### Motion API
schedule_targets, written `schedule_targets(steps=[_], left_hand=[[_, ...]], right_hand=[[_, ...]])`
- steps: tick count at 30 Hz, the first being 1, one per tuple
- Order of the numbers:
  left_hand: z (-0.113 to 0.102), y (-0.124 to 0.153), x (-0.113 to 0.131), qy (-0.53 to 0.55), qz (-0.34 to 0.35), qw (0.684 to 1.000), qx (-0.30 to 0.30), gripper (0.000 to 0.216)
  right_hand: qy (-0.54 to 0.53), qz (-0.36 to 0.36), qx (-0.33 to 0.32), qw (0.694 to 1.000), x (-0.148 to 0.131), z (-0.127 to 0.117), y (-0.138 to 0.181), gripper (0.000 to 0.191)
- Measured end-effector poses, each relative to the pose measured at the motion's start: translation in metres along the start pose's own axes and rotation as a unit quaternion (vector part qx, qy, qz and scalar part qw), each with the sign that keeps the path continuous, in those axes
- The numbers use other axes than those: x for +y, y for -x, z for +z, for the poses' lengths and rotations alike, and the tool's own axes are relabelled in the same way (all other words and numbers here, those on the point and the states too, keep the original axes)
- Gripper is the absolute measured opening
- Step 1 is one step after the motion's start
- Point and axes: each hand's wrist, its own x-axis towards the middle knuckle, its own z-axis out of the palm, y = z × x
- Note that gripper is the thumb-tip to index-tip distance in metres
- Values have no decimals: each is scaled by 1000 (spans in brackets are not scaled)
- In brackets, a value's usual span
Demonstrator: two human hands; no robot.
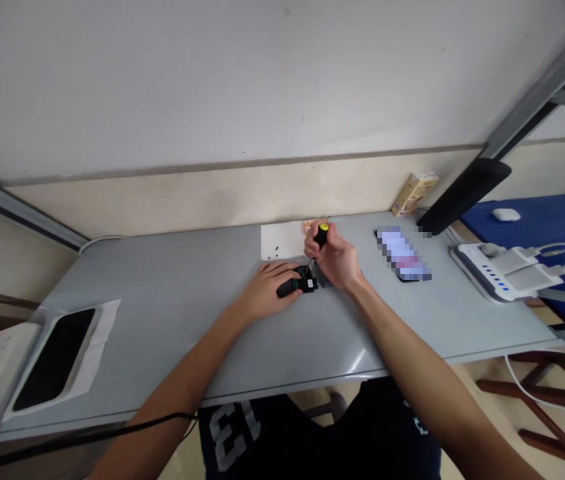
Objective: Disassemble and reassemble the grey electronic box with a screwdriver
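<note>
My left hand (276, 285) lies on the table and pins down a small opened black electronic device (308, 285), its fingers over the far edge and the thumb along the near side. A bit of green circuit board and a white label show on the device. Upright in my right hand (336, 257) is a screwdriver (321, 235) with a black handle and yellow end cap. Its thin shaft points down into the device; the tip is too small to make out. A dark grey piece (323, 276) sits beside the device, partly under my right hand.
Several tiny black screws (277, 249) lie on a white sheet (282, 233) behind my hands. A lit phone (403, 255) and a power strip (497, 272) are on the right, with a small carton (413, 194) near the wall. A dark-screened tablet (57, 360) lies at left.
</note>
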Motion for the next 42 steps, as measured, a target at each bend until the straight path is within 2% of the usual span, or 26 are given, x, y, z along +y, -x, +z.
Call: schedule_targets(steps=[9,42], left_hand=[[0,-1,3,14,-13,1000,-4,26],[0,-1,3,3,-2,1000,4,23]], right_hand=[[12,-3,-1,1000,-2,7,3,32],[30,-6,20,999,0,5,1,34]])
